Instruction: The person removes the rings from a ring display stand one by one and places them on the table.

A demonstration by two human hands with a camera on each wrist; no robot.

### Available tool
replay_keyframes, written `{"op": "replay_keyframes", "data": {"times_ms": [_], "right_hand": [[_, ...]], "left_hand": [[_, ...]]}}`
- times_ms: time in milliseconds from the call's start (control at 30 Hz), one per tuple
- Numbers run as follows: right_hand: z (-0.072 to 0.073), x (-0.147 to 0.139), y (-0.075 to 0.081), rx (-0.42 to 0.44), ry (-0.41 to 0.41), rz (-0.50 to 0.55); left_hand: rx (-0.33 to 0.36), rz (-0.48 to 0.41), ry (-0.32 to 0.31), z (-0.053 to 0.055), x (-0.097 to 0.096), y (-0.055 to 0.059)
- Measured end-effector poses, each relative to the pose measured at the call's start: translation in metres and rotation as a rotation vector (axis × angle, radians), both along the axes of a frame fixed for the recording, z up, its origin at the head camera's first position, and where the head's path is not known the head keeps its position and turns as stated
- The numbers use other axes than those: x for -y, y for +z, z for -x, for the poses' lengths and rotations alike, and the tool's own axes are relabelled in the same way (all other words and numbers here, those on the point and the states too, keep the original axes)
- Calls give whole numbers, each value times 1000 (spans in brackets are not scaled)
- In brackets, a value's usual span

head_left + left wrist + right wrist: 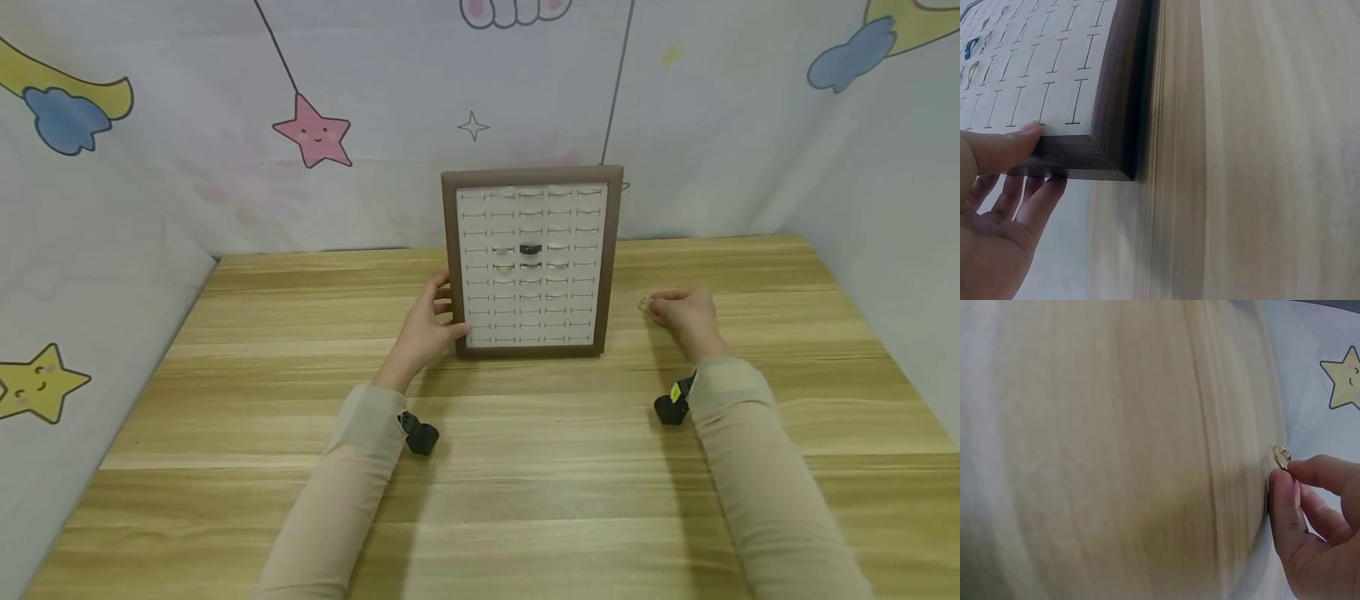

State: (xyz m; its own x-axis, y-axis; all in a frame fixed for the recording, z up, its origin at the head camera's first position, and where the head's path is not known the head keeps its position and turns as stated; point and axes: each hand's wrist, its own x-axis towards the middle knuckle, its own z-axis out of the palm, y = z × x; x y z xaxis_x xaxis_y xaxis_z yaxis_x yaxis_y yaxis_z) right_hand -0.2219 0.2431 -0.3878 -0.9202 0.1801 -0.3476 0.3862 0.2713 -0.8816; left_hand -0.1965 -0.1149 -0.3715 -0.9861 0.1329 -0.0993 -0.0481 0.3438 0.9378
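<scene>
A brown-framed ring display board (pixel 529 325) stands upright on the table, its white face cut with rows of slots. Several rings sit in slots near its middle, among them a dark one (pixel 530 249). My left hand (pixel 423 331) grips the board's left edge low down, thumb on the front and fingers behind; the left wrist view shows the thumb over the frame (pixel 1072 153). To the right of the board, my right hand (pixel 686 317) pinches a gold ring (pixel 1282 457) between thumb and fingertips, just above the table.
The wood-grain table (pixel 540 475) spreads out in front of the board. Behind it hangs a white cloth (pixel 390 200) printed with stars and clouds, which also lines both sides. A small black camera (pixel 422 438) is strapped to the left wrist, another (pixel 671 408) to the right.
</scene>
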Motion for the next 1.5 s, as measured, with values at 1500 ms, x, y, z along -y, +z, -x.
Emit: {"op": "replay_keyframes", "data": {"times_ms": [1500], "right_hand": [[-24, 69, 95, -429, 122, -175]], "left_hand": [[29, 10, 6, 0, 1, -3]]}}
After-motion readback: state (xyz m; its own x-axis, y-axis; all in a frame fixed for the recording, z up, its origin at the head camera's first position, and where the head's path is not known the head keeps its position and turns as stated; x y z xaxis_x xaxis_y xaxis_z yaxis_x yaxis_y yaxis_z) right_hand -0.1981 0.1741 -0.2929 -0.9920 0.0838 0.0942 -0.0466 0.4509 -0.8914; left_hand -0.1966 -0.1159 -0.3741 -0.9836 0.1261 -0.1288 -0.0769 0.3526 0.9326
